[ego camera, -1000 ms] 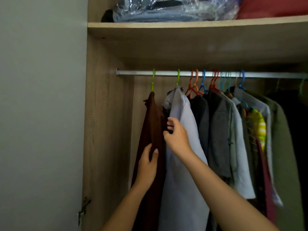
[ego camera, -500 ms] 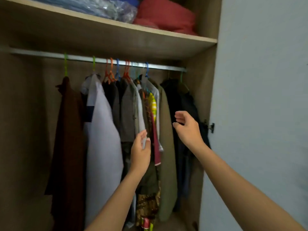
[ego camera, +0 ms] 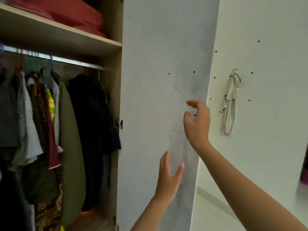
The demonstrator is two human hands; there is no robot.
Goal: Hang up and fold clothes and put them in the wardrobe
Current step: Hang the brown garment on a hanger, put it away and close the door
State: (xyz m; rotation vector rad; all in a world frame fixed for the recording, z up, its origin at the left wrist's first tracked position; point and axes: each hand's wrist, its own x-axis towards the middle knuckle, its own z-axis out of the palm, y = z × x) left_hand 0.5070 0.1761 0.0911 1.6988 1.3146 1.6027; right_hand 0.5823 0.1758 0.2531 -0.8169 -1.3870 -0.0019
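1. The right hand (ego camera: 197,121) is raised at about 2 o'clock from the frame's centre, its fingers curled loosely and apart with nothing in them, near the outer edge of the open wardrobe door (ego camera: 160,67); whether it touches the edge cannot be told
2. The left hand (ego camera: 168,179) sits at about 5 o'clock, flat and spread with fingers straight, empty, in front of the door's face; contact cannot be told either
3. The hanging clothes (ego camera: 50,124) are on the rail (ego camera: 66,61) at 9 o'clock, packed close together, with a dark coat (ego camera: 93,114) at the right end just beside the door hinge (ego camera: 119,122)
4. The step in hand looks like swinging the door shut; to do it well the person should grip the free edge with the right hand, guide with the left palm, and check the dark coat's hem is clear of the hinge side so no cloth gets pinched
5. Red bedding (ego camera: 70,15) rests on the top shelf (ego camera: 58,38) at 11 o'clock
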